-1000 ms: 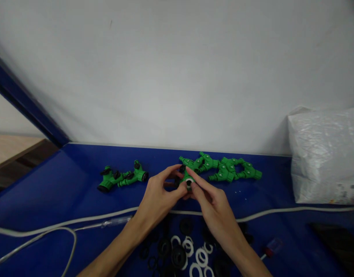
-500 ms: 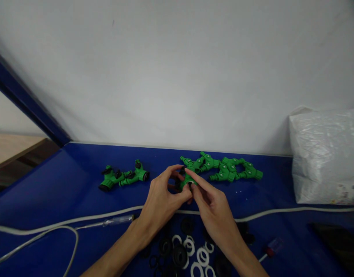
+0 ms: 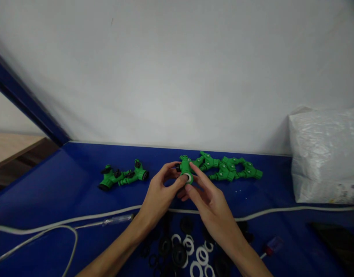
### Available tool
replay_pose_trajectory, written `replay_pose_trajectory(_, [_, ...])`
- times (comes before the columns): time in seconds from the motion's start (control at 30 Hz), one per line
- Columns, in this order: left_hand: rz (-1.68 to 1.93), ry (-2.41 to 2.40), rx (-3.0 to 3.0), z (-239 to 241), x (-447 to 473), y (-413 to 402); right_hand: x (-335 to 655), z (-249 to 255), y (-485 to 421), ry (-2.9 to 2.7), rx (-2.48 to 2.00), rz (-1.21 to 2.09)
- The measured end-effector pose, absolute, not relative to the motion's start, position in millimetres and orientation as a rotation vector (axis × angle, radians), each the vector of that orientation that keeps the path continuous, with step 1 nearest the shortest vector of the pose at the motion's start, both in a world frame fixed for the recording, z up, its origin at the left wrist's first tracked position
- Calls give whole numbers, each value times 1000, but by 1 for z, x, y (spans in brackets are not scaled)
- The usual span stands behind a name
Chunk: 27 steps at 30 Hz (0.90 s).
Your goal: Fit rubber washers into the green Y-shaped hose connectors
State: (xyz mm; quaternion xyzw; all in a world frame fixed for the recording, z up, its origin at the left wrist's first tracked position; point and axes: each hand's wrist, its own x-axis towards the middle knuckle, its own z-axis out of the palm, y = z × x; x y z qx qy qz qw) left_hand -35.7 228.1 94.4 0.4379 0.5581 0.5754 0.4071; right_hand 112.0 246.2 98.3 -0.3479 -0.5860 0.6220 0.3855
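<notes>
My left hand (image 3: 161, 190) and my right hand (image 3: 211, 198) together hold a green Y-shaped hose splitter (image 3: 185, 165), just above the blue table. Its round open end faces me, with a white ring (image 3: 189, 177) visible inside. The left thumb presses at that opening while the left fingers wrap the far side near a black part. My right thumb and fingers grip the right side of the splitter. Below the hands lie white rings (image 3: 202, 256) and black rings (image 3: 179, 255); some are hidden under my right arm.
Two green splitters with black fittings (image 3: 109, 179) lie at left, and several plain green ones (image 3: 223, 171) at right. A white cable (image 3: 119, 212) crosses the table past a clear-handled screwdriver (image 3: 117, 220). Another screwdriver (image 3: 273, 246) and a plastic-wrapped package (image 3: 324, 157) are at right.
The splitter has been tilted and turned in my hands, so its round end and white ring now show more. My right fingertips have drawn back slightly from the opening.
</notes>
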Motion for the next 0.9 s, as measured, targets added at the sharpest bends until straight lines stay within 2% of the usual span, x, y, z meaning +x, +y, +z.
replay_pose_trajectory(0.43, [1461,1423,1190,92,-37,228,113,99,245,-1698,-828,1311])
replay_pose_trajectory(0.9, [1476,1476,1108,91,-36,226,117,105,249,-1564,-924,1456])
